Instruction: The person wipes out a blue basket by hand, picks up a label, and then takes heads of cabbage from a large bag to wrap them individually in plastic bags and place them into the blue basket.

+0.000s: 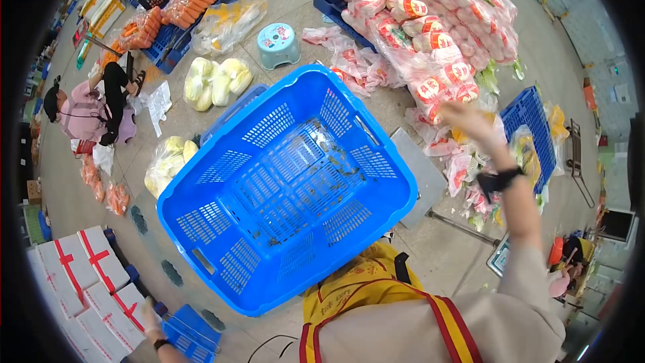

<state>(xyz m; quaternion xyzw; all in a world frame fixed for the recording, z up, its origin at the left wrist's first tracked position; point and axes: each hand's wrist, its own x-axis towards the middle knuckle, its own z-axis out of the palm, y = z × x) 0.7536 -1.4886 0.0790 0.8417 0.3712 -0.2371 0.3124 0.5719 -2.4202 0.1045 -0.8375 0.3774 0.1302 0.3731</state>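
Observation:
A large blue plastic crate with slotted walls stands tilted in the view in front of my body, with dark scraps and bits of residue on its floor. My right hand, blurred and wearing a dark wristband, reaches out beside bagged radish-like vegetables with red-and-white labels. Its fingers look stretched out, with nothing visible in them. At the lower left, my left hand extends near white boxes with red tape, fingers apparently straight. Neither hand touches the crate.
A metal platform lies partly under the crate. Bagged cabbages, a light-blue stool and bagged carrots stand beyond. A seated person is at the left. Blue pallets and loose plastic bags lie at the right.

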